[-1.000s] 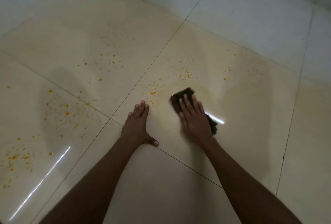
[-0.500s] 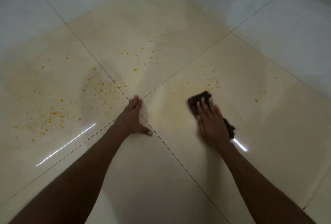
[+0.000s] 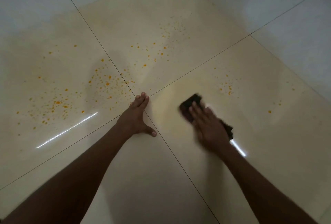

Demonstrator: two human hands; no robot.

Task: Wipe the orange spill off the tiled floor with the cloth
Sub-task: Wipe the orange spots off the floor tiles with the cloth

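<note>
Orange spill droplets speckle the glossy cream tiled floor, thickest on the left tile. More spill droplets sit on the far middle tile and a few on the right tile beyond the cloth. A dark cloth lies on the right tile, pressed flat under my right hand, which is motion-blurred; the cloth's far end and a corner by my wrist stick out. My left hand rests flat on the floor at the junction of the grout lines, fingers together, thumb spread, holding nothing.
Dark grout lines cross beneath my left hand. Bright light reflections streak the floor on the left and beside my right wrist. A faint yellowish smear surrounds the cloth.
The camera view has swung left, bringing the left tile's droplets further into view. My right hand with the cloth has slid a little on the right tile. My left hand stays planted.
</note>
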